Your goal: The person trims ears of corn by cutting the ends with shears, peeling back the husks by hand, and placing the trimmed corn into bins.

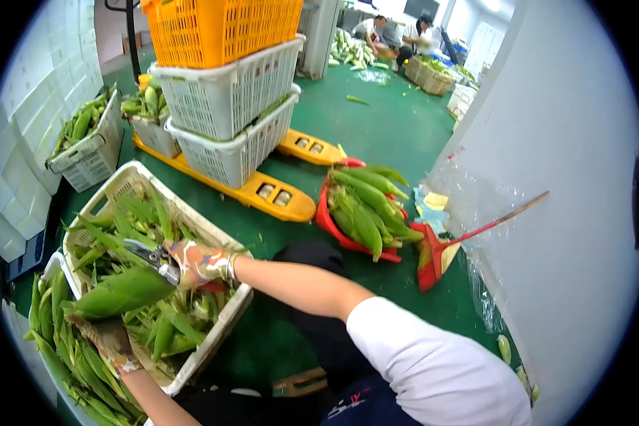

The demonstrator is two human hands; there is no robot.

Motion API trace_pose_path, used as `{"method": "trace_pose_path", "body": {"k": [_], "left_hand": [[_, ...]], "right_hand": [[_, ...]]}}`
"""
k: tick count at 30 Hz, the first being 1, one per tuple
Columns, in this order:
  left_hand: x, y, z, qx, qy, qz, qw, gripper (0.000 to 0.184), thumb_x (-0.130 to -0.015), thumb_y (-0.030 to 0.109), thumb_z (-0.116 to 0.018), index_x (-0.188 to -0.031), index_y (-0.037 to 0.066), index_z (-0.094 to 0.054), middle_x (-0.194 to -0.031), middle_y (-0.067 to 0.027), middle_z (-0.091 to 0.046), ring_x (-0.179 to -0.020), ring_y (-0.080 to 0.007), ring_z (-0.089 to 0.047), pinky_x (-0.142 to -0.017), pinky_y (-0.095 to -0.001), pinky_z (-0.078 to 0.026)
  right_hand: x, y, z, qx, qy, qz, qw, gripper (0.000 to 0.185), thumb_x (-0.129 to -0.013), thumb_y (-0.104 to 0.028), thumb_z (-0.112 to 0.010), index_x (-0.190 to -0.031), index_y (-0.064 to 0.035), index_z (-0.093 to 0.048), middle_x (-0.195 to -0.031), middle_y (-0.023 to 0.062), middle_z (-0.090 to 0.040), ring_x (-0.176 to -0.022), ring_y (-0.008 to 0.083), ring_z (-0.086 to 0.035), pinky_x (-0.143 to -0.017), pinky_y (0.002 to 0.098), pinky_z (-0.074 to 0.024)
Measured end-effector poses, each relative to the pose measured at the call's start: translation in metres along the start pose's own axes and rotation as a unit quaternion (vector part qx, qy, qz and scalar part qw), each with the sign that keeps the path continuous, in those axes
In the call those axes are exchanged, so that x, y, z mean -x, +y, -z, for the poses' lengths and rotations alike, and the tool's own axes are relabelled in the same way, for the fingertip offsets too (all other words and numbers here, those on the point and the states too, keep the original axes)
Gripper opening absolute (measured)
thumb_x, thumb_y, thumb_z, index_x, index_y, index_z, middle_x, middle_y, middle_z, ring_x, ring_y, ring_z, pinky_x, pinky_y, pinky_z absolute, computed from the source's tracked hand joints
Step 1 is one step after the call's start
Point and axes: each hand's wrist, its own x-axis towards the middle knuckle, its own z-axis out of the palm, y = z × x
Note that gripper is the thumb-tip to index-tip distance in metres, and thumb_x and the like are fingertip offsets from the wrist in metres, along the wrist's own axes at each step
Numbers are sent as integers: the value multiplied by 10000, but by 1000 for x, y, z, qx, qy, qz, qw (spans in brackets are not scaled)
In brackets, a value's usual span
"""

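Note:
My left hand (112, 346), in a patterned work glove, grips a green ear of corn (124, 292) in its husk by one end. My right hand (200, 263), gloved in orange and white camouflage, is closed around pruning shears (149, 255). The shears' blades point left, just above the ear; whether they touch it I cannot tell. Below both hands is a white crate (228, 316) holding loose husks and leaf trimmings (174, 326). Husked-over corn ears (60, 348) fill another crate at the lower left, beside my left forearm.
A red basket (324, 216) of corn stands right of the crate, near a red dustpan (427, 259). Stacked white crates (224, 99) and an orange crate (224, 32) rest on a yellow pallet jack (284, 202). Two people (415, 35) work at the back. A wall (547, 177) bounds the right.

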Motion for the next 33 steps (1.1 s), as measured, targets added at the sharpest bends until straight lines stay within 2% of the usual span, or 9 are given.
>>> {"method": "trace_pose_path", "body": {"k": [2, 4, 5, 13, 20, 22, 24, 26, 33], "left_hand": [[3, -6, -36, 53, 140, -23, 988, 633, -861, 523, -442, -1299, 69, -385, -1299, -105, -425, -1171, -237, -398, -1012, -397, -281], [-9, -2, -1, 80, -206, 10, 975, 611, -847, 508, -484, -1276, 78, -420, -1297, -88, -433, -1160, -244, -407, -1008, -409, -285], [-12, -12, -9, 44, 200, -56, 977, 577, -853, 475, -495, -1265, 76, -435, -1293, -85, -439, -1158, -252, -406, -1012, -410, -282], [-4, -62, 27, -397, 78, -125, 906, 451, -881, 118, -454, -1320, 94, -355, -1310, -90, -394, -1129, -221, -436, -948, -372, -368], [-7, -59, -12, -80, 153, -56, 983, 370, -828, 214, -538, -1169, 79, -488, -1204, -135, -474, -1088, -259, -462, -943, -390, -382], [-13, -49, -15, 29, 223, -16, 974, 373, -798, 256, -578, -1117, 72, -522, -1164, -137, -504, -1059, -270, -479, -925, -399, -400], [-27, -42, 6, -3, 212, -95, 973, 387, -754, 311, -614, -1039, 57, -552, -1092, -134, -544, -1001, -285, -507, -898, -429, -418], [-27, -23, -12, 24, 265, -86, 960, 438, -757, 339, -591, -1080, 47, -538, -1090, -136, -548, -984, -300, -519, -891, -467, -417], [-26, 0, -13, 78, 215, -70, 971, 477, -826, 404, -488, -1119, 30, -527, -1080, -120, -571, -970, -257, -538, -904, -404, -405]], "right_hand": [[-14, 18, -8, 46, -1, 26, 999, 418, -607, -226, -671, -855, 40, -464, -653, 201, -551, -582, 315, -556, -508, 378, -441], [-9, -12, 10, 46, -38, -65, 996, 416, -589, -199, -660, -883, 30, -475, -678, 170, -562, -604, 274, -548, -542, 360, -441], [-9, -12, 10, 30, -47, -53, 997, 422, -586, -200, -664, -888, 27, -477, -679, 168, -559, -604, 270, -543, -542, 358, -439], [-3, 0, 7, 13, -75, -58, 995, 448, -537, -211, -714, -818, 39, -469, -701, 192, -552, -632, 264, -555, -537, 361, -438], [-7, 4, 5, 88, -24, -13, 996, 353, -604, -220, -678, -810, 18, -517, -667, 169, -560, -573, 284, -543, -523, 374, -440], [-17, 17, -9, 79, -103, -77, 988, 614, -601, -308, -686, -1009, 87, -454, -856, 247, -561, -792, 310, -569, -652, 380, -460], [-17, 30, -33, 187, 158, 77, 967, 795, -654, -396, -652, -1192, 115, -366, -1130, 288, -465, -1043, 342, -476, -869, 368, -400], [-8, -4, -7, 109, 46, -29, 993, 898, -674, -477, -636, -1311, 40, -272, -1302, 266, -321, -1205, 370, -320, -1015, 382, -256], [32, -46, -2, 167, 216, 130, 953, 493, -616, -299, -629, -1023, -64, -481, -956, 167, -436, -893, 329, -421, -810, 423, -336]]}}
